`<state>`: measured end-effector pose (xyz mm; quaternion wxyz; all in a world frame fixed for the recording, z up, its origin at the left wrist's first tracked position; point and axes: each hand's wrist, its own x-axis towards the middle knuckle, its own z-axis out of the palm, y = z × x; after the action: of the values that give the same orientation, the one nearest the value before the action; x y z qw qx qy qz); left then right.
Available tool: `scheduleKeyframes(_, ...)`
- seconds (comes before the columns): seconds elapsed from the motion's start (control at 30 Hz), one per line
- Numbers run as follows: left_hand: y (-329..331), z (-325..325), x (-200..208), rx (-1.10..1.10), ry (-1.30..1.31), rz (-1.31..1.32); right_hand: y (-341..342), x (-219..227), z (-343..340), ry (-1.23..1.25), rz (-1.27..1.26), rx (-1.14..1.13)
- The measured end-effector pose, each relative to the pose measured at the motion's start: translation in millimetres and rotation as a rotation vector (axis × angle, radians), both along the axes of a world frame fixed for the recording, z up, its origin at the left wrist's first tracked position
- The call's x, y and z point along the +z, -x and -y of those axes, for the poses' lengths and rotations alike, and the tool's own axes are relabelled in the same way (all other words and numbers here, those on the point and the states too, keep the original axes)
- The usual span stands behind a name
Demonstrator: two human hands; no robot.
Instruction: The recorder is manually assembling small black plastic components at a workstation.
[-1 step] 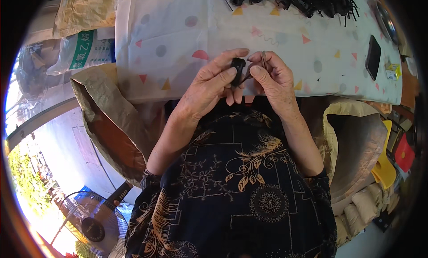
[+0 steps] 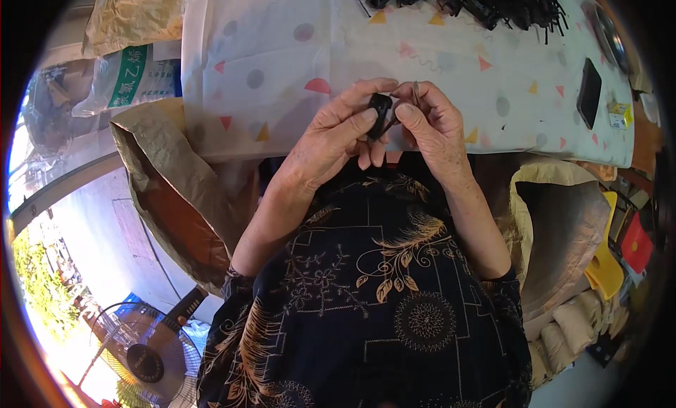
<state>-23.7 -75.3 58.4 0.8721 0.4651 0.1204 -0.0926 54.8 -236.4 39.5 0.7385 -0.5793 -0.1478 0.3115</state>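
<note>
- Black part (image 2: pixel 379 115) sits in the left hand (image 2: pixel 327 130), pinched between thumb and fingers, its long axis running roughly away from the body.
- Right hand (image 2: pixel 438 130) pinches a thin piece (image 2: pixel 415 92), kind unclear.
- Black part lies left of it, between the 2 hands, near the table (image 2: pixel 282 56) edge.

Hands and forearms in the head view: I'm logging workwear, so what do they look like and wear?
The left hand and right hand are bare: no glove or watch shows. Both forearms are uncovered up to a dark left sleeve with tan patterning and a dark right sleeve.
</note>
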Motion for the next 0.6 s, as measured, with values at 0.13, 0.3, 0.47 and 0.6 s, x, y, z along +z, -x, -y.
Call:
scheduleKeyframes(0.13, 2.8, 0.4, -6.1, -0.031, 0.161, 0.070, 0.3, -1.5, -6.2, 0.005, -0.041, 0.092)
scheduleKeyframes(0.3, 8.5, -1.7, -5.2, 0.045, 0.197, 0.034, -0.6, 7.2, -10.8, 0.027, -0.117, 0.172)
scheduleKeyframes(0.47, 12.4, 0.6, -9.8, 0.077, -0.413, 0.166, 2.2, 2.3, -16.3, 0.283, 0.366, 0.097)
scheduleKeyframes(0.6, 15.2, 2.5, -17.2, 0.149, -0.930, 0.272, 9.4, 7.3, -22.8, 0.403, 0.361, 0.085)
